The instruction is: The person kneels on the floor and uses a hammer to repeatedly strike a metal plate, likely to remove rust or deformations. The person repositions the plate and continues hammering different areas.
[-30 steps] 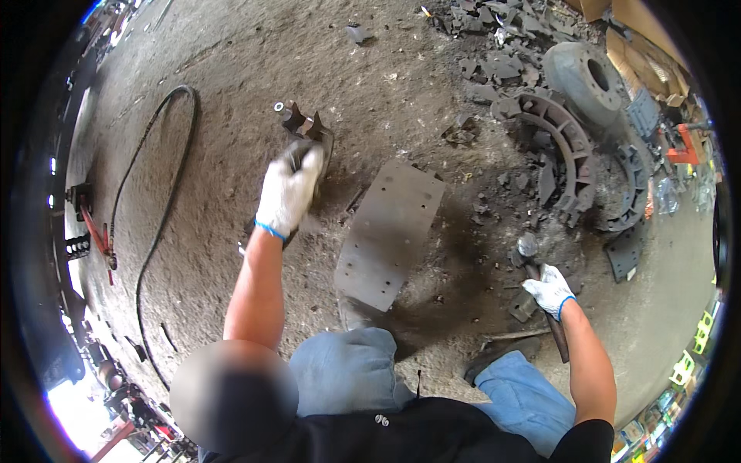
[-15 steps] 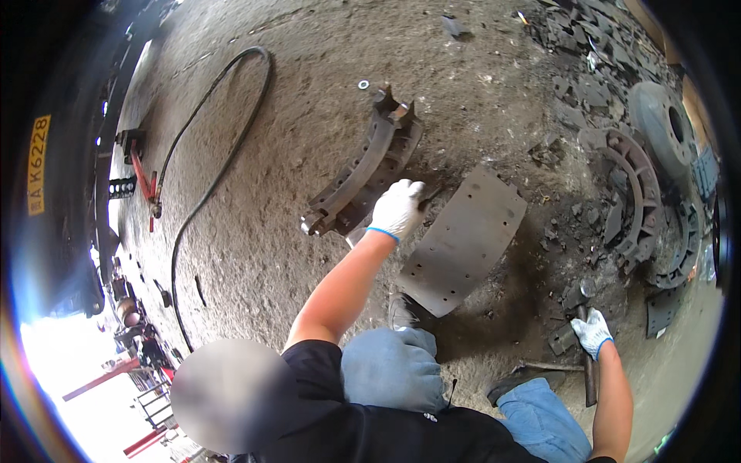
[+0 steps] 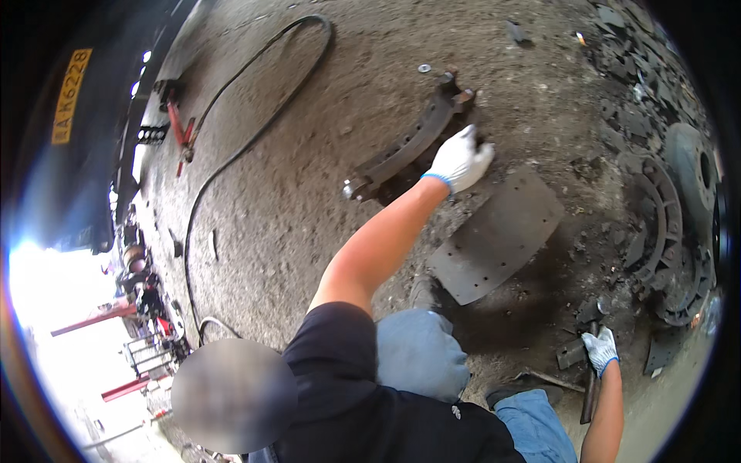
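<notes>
A dirt floor (image 3: 309,154) fills the view, a black hose (image 3: 231,154) curving at ten o'clock. A curved brake shoe (image 3: 409,143) stands on edge at twelve o'clock, with a flat grey lining (image 3: 498,235) just beside it at two. The gloved left hand (image 3: 459,158) grips the shoe's near edge, fingers closed. At five o'clock the gloved right hand (image 3: 600,349) is clamped round a hammer (image 3: 590,390).

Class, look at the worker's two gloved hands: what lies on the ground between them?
In the head view, a flat grey curved plate with rivet holes lies on the dirt between the left hand, on the brake shoe, and the right hand.
</notes>
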### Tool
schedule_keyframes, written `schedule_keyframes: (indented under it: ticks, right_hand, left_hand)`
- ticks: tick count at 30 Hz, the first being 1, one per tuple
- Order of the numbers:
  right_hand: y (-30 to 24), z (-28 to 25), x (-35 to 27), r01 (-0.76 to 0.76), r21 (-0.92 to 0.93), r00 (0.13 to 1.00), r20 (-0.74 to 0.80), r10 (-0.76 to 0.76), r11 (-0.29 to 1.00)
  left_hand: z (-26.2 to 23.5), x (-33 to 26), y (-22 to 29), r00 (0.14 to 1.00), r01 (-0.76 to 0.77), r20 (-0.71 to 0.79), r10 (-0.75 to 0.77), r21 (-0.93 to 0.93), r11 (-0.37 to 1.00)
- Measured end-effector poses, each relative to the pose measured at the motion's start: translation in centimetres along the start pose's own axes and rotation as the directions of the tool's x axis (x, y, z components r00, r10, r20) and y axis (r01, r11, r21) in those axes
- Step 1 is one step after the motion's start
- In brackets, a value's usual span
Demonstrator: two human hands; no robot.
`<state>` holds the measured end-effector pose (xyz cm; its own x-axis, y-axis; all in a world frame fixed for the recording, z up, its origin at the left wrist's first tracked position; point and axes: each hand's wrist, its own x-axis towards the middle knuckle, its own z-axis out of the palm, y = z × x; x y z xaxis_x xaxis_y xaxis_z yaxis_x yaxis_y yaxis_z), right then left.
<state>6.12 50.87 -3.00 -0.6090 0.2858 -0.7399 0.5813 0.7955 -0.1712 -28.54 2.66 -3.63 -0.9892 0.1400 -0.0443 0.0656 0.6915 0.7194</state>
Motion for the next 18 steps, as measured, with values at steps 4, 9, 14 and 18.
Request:
schedule_keyframes:
  ticks: [4, 9, 14, 18]
  right_hand:
    - [1.5, 1.3, 1.3, 0.054, -0.014, 0.995, 0.086, -0.052, 0.998]
    - [7.0, 1.3, 4.3, -0.058, 0.257, 0.969, 0.246, -0.008, 0.965]
    - [3.5, -0.5, 2.4, -0.047, 0.22, 0.955, 0.295, -0.02, 0.974]
    - [0.3, -0.3, -1.4, 0.01, 0.091, 0.959, 0.282, -0.035, 0.996]
  left_hand:
    - [-1.9, 2.2, 9.4, 0.954, -0.127, 0.266, 0.141, -0.071, 0.989]
    - [11.6, 8.0, 17.6, 0.728, -0.346, 0.65, 0.216, 0.076, 0.935]
    - [18.1, 9.5, 21.7, 0.625, -0.601, 0.657, 0.422, 0.06, 0.797]
    - [19.5, 7.7, 28.1, 0.541, -0.671, 0.695, 0.473, 0.018, 0.741]
